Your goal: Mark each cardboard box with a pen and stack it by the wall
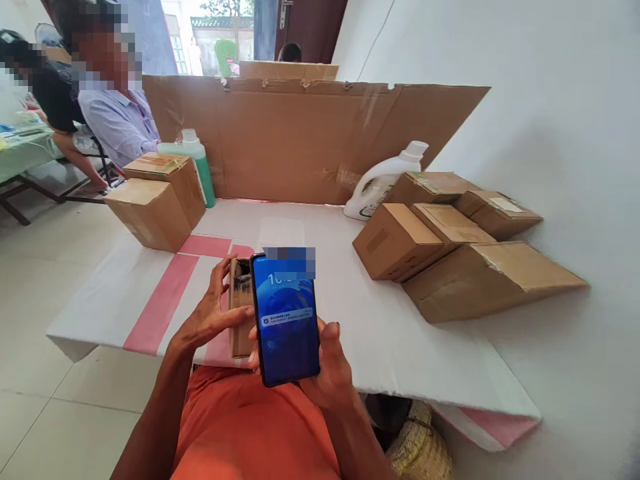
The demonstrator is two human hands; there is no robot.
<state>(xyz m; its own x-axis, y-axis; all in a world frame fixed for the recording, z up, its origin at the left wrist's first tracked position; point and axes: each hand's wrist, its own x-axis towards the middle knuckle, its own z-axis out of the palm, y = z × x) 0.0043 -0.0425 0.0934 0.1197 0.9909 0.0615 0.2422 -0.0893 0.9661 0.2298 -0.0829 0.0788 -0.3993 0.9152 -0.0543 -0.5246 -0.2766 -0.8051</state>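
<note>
My right hand (333, 363) is closed around a smartphone (287, 340), held upright over the table's front edge. Its screen is lit blue, with a clock and one notification bar. Just to the left, my left hand (215, 310) grips a small cardboard box (241, 343) on the table, fingers along its left side and thumb across its top. A dark, torn-looking patch marks the far end of this box. The phone hides the box's right part.
Cardboard boxes (150, 200) and a green bottle (204, 177) stand at left. Several more boxes (460, 267) and a white jug (373, 190) are at right by the wall. A cardboard panel (285, 143) closes off the table's (320, 230) back. Two people sit at left.
</note>
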